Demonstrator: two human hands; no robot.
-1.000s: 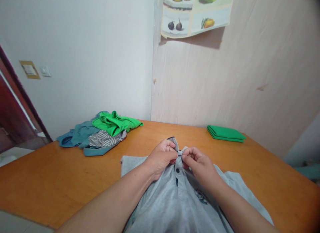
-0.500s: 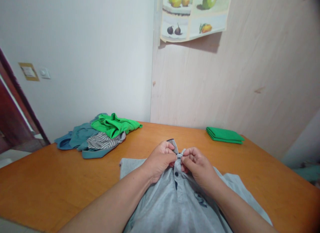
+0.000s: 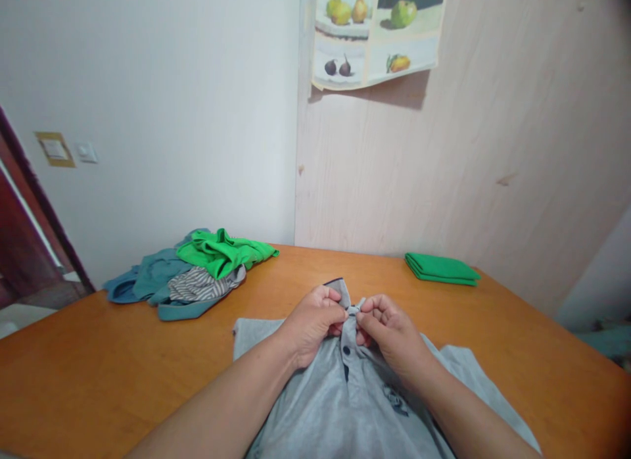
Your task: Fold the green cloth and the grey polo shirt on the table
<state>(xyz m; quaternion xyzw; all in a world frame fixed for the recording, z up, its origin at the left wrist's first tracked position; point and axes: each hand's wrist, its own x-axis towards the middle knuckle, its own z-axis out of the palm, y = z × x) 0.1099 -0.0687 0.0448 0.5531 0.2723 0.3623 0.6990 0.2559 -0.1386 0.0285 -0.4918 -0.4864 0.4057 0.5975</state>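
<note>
Pale white wall (image 3: 197, 117) and light wood-grained panel (image 3: 394, 183) meet behind a broad orange-brown wooden table (image 3: 89, 373), with a paper poster of painted fruit (image 3: 369, 58) hanging on the panel, its lower edge curling away. On the table's near side, directly before the person, lies a light gray short-sleeved cloth shirt with a dark-edged collar (image 3: 325, 406), spread out with its front facing up. A round dark button (image 3: 346, 350) shows on its placket, and a dark printed emblem (image 3: 395, 401) sits on the chest. The left hand (image 3: 314, 322) pinches the shirt just beside the raised collar, thumb and fingers together on the cloth. Close by, the right hand (image 3: 389, 324) has its thumb and fingertips closed on the other side of the neck opening. Farther back at left, a crumpled bright green cloth (image 3: 224, 252) rests on rumpled blue-teal garments (image 3: 158, 275), next to gray-and-white striped fabric (image 3: 197, 285). At the far right lies a neatly folded green rectangle of fabric (image 3: 442, 269).
</note>
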